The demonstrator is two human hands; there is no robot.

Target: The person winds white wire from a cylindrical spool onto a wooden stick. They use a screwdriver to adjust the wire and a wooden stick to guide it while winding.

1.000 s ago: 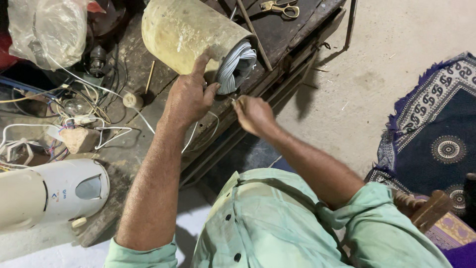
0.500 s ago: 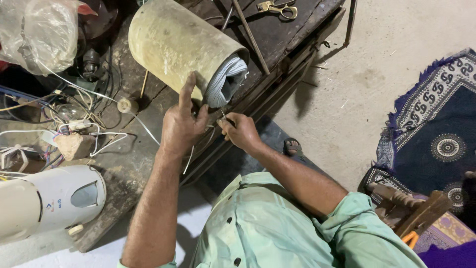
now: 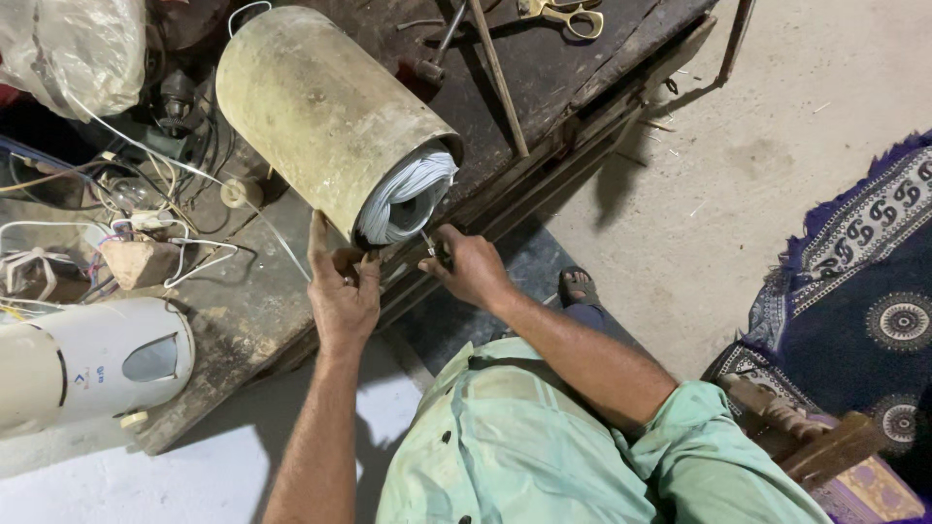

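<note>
Two hands meet at the open end of a dull metal cylinder (image 3: 325,112) lying on the desk (image 3: 243,311). Left hand (image 3: 342,291) braces its rim, fingers spread. Right hand (image 3: 471,267) pinches a thin wire (image 3: 427,243) from the pale coil (image 3: 408,199) inside. Likely heavy, rigid, rollable; steady it by the rim.

Hard light falls from overhead and slightly left, throwing dark, sharp shadows off the worn dark wooden workbench (image 3: 582,87) onto the pale concrete floor (image 3: 777,116). The crumpled clear plastic bag (image 3: 68,49) glares. Focus is crisp throughout; edges bow slightly.
</note>
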